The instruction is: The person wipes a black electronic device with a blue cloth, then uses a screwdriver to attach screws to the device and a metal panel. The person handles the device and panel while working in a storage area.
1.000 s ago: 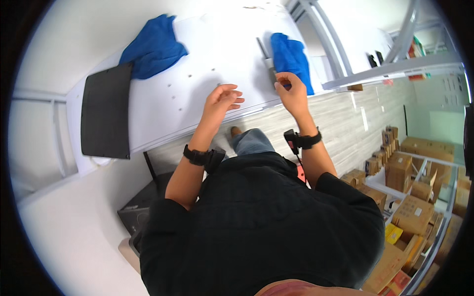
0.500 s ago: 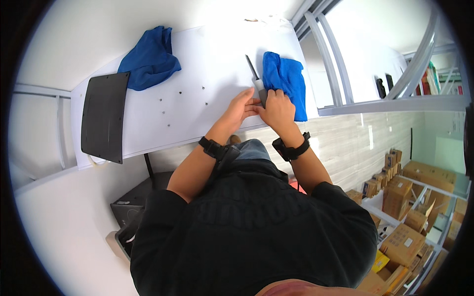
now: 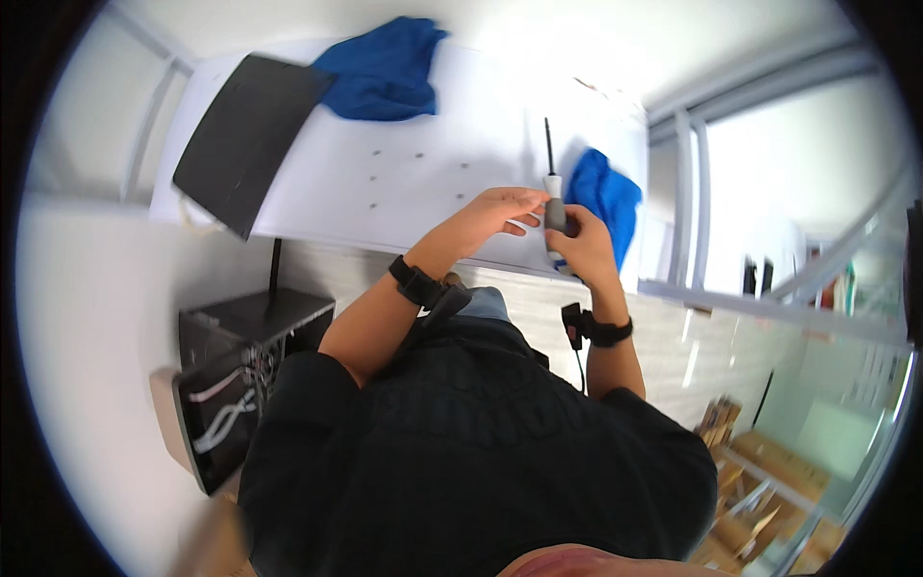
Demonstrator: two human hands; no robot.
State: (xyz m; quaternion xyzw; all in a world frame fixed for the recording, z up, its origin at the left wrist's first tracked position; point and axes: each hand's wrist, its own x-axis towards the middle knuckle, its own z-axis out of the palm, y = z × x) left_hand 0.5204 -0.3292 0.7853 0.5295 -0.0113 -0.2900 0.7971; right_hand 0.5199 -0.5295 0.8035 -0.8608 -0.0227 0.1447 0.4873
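A screwdriver [image 3: 555, 213] with a grey and white handle and a dark shaft is gripped in my right hand [image 3: 588, 245], its tip pointing away from me. My left hand [image 3: 500, 213] comes up to the handle's front end from the left, fingers stretched out, fingertips at or against it. Beside the right hand lies a blue cloth [image 3: 606, 192], partly covered by that hand. Several small dark screws [image 3: 419, 156] are scattered on the white table [image 3: 500, 106] left of my hands.
A black panel [image 3: 245, 135] lies at the table's left end, its corner next to a second blue cloth [image 3: 385, 72]. Below on the left stand a black case [image 3: 255, 317] and an open bin with cables [image 3: 226, 413]. Metal frame bars [image 3: 685, 192] rise on the right; cardboard boxes [image 3: 779, 466] stand lower right.
My right hand has lifted the screwdriver off the right cloth's edge, and its handle is now more exposed. The left hand has followed. The whole view has turned and shifted.
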